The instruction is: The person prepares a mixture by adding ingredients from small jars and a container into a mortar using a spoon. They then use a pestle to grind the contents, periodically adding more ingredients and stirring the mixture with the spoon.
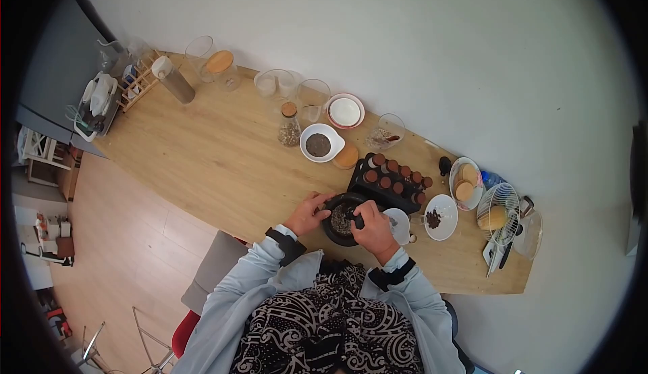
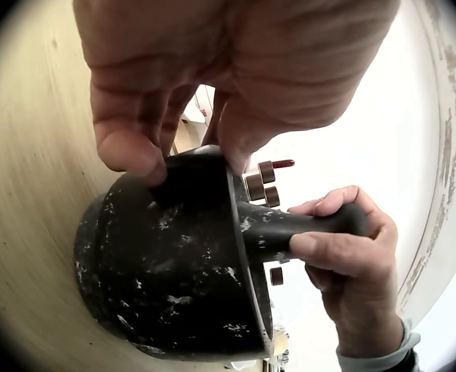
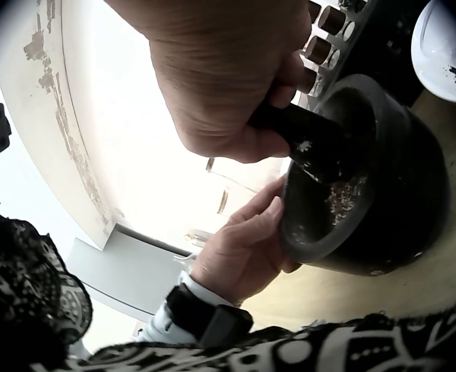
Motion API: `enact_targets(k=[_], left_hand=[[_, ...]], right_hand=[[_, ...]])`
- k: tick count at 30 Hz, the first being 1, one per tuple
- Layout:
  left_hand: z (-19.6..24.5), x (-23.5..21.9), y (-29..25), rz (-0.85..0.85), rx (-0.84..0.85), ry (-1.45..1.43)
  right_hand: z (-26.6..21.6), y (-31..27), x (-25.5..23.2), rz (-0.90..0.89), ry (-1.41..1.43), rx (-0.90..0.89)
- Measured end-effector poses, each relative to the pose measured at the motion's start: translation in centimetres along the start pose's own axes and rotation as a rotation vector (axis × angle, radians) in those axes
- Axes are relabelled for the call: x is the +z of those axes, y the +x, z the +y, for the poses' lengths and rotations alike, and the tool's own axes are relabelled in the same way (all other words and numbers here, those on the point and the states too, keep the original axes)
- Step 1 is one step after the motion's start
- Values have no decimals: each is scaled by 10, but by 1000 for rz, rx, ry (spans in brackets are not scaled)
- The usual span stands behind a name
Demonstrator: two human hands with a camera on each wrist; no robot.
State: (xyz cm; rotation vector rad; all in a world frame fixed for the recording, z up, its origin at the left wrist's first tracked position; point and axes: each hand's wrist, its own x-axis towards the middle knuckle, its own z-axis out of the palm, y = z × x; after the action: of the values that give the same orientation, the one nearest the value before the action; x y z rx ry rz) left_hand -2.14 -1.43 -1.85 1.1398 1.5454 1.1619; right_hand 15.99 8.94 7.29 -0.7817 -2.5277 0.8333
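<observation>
A black mortar [image 1: 343, 240] stands on the wooden table close to the person's front, with crushed grey-brown bits [image 3: 344, 200] inside. The left hand [image 1: 308, 215] grips its rim from the left, thumb and fingers on either side of the wall; the left wrist view shows this hand [image 2: 228, 70] above the dark, white-flecked mortar [image 2: 166, 263]. Curled round the black pestle [image 2: 278, 231], the right hand [image 1: 374, 231] holds it tilted in the bowl. In the right wrist view the pestle's lower end [image 3: 321, 147] meets the bits.
Behind the mortar is a black rack [image 1: 378, 195] of brown-capped jars. White bowls stand right [image 1: 441, 217] and behind [image 1: 322, 127], near a corked bottle [image 1: 289, 131]. Glass containers line the wall. Farther right are a patterned plate [image 1: 466, 165], a wire basket [image 1: 498, 213] and a knife [image 1: 505, 256].
</observation>
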Motion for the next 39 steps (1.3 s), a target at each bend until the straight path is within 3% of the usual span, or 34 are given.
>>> enact_targets(k=[6, 10, 18, 21, 24, 26, 30, 36, 39], left_hand=[[-3, 2, -2, -4, 7, -55], [-3, -1, -2, 3, -33, -77], [-5, -1, -7, -29, -60, -117], [-8, 1, -2, 6, 23, -77], [-5, -2, -6, -1, -49, -155], [-3, -1, -6, 12, 0, -94], [-13, 2, -4, -2, -4, -124], [-10, 2, -8, 5, -50, -137], [-13, 3, -4, 24, 28, -123]], right_hand=[[8, 2, 1, -51, 1, 16], [7, 5, 4, -57, 28, -66], [8, -1, 3, -158, 30, -9], [15, 3, -2, -100, 62, -43], [8, 5, -8, -168, 48, -16], [2, 3, -6, -209, -8, 1], [12, 6, -1, -139, 19, -64], [6, 6, 3, -107, -11, -12], [9, 8, 3, -66, 23, -1]])
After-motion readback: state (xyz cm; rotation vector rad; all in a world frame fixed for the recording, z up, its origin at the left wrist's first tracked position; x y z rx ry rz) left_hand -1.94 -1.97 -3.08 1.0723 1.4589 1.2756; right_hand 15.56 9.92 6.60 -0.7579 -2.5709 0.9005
